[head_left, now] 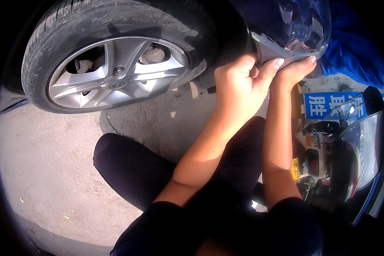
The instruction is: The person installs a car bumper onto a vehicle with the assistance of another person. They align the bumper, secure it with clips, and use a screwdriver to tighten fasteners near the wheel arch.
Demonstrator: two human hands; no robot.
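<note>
Both of my hands are at the lower edge of a car's glossy dark bumper corner (pixel 292 32), just right of the wheel. My left hand (pixel 241 83) has its fingers curled over the grey lower trim (pixel 272 50), with the thumb stretched along it. Close beside it, my right hand (pixel 289 76) lies with fingers straight and flat against the underside of the edge. The left fingertips are hidden behind the trim. Reflections of fingers show in the bumper's surface.
A black tyre (pixel 38 68) with a silver alloy rim (pixel 117 79) stands at the upper left. Concrete ground (pixel 51 162) lies below it. My bent knees (pixel 123 166) are under my arms. On the right are blue cloth (pixel 356 51), a blue banner (pixel 313 104) and a parked scooter (pixel 313 160).
</note>
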